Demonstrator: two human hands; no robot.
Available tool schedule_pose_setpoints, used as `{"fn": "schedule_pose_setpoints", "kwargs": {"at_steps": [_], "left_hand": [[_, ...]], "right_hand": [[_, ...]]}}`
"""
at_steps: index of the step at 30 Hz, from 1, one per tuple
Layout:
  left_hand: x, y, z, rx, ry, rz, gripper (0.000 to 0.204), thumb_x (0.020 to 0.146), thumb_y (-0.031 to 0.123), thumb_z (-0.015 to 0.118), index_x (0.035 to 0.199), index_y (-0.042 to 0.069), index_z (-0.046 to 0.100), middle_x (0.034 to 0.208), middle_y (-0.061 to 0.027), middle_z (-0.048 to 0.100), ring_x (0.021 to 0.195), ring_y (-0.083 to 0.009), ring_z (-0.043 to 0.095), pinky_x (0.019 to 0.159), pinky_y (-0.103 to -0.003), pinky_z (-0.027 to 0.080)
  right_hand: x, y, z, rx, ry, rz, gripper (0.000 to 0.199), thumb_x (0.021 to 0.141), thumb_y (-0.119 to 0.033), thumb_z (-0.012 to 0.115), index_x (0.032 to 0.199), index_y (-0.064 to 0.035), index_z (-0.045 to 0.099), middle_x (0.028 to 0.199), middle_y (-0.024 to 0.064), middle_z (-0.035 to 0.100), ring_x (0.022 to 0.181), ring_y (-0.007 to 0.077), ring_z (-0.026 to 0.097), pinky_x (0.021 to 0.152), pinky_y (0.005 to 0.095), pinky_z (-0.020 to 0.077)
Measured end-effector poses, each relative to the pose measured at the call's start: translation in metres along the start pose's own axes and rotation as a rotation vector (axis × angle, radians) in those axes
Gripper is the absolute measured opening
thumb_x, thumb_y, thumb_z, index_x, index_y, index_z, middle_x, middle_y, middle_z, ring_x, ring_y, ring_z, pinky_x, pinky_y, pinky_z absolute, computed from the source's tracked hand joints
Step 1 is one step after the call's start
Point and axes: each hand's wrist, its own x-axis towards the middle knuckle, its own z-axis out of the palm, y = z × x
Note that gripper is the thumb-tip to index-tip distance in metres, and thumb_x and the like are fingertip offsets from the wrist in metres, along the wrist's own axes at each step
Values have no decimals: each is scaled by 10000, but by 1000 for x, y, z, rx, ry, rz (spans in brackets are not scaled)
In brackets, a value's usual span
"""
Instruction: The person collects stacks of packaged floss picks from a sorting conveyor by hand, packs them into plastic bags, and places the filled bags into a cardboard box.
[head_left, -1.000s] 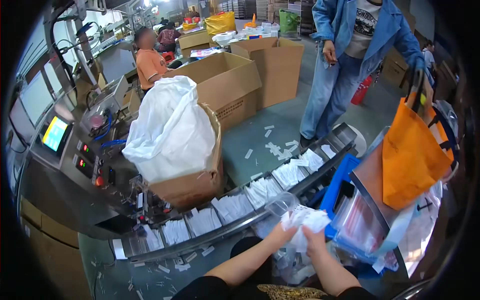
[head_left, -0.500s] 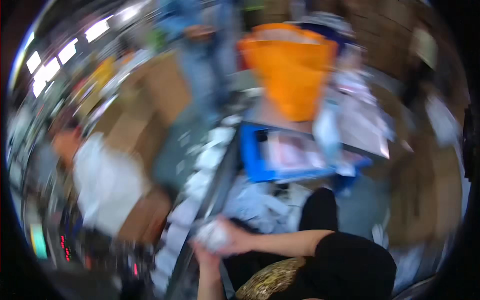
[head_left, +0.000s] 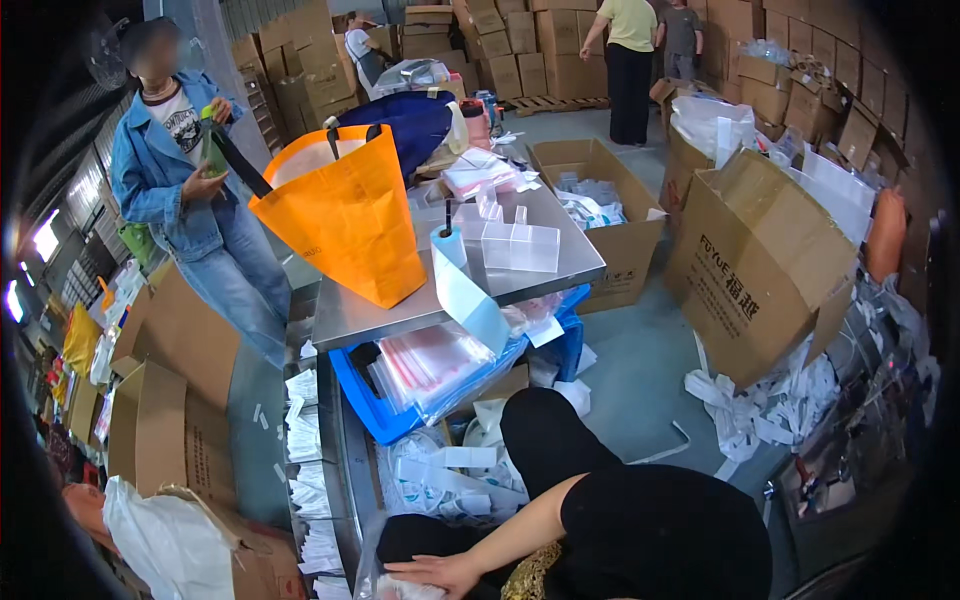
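Observation:
At the lower edge, my right hand (head_left: 440,574) lies over a whitish bundle in clear plastic (head_left: 405,590), its fingers curved across the top. The thumb and the lower part of the bundle are hidden. My left hand is out of the picture. Beside my right forearm, clear plastic and white strips (head_left: 460,478) lie in a loose heap near my black-clad knee (head_left: 555,430). Just left of the bundle runs a column of white paper slips (head_left: 312,470) in stacks. Beyond the knee, a blue bin (head_left: 378,422) holds flat clear bags with pinkish edges (head_left: 425,372).
Over the bin, a metal tabletop (head_left: 375,322) carries an orange tote bag (head_left: 350,215), a pale blue roll (head_left: 450,262) and a clear plastic tray (head_left: 522,247). Open cartons stand right (head_left: 750,270) and left (head_left: 175,430). A person in denim (head_left: 150,190) stands far left, holding a green bottle.
My view has swung right and up, so the table and tote sit further left. Both hands were around the white bundle; now only the right shows, lower down.

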Motion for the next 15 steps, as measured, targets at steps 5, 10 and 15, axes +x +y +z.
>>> {"fn": "schedule_pose_setpoints", "kwargs": {"at_steps": [5, 10, 15], "left_hand": [[-6, 12, 4, -32, -5, -19, 246, 822, 195, 379, 977, 41, 493, 939, -70, 511, 833, -186, 523, 726, -309, 435], [-17, 12, 8, 140, -10, 134, 240, 824, 179, 373, 974, 34, 492, 926, -77, 513, 820, -184, 524, 720, -298, 437], [-17, 13, -9, 180, -144, 48, 197, 777, 79, 461, 953, -4, 490, 890, -95, 532, 764, -149, 526, 681, -269, 437]], "right_hand": [[6, -13, -15, 36, 200, -250, 1025, 560, -521, 674, 1304, -47, 153, 1330, 244, 133, 1223, 392, 161, 956, 475, 207], [5, -9, -16, 159, 123, -314, 857, 585, -341, 694, 1260, -47, 256, 1310, 245, 179, 1190, 396, 231, 959, 422, 237], [-2, 2, 0, 386, 101, -116, 859, 600, -192, 659, 1296, -84, 168, 1317, 222, 157, 1234, 366, 158, 982, 394, 196]]}}
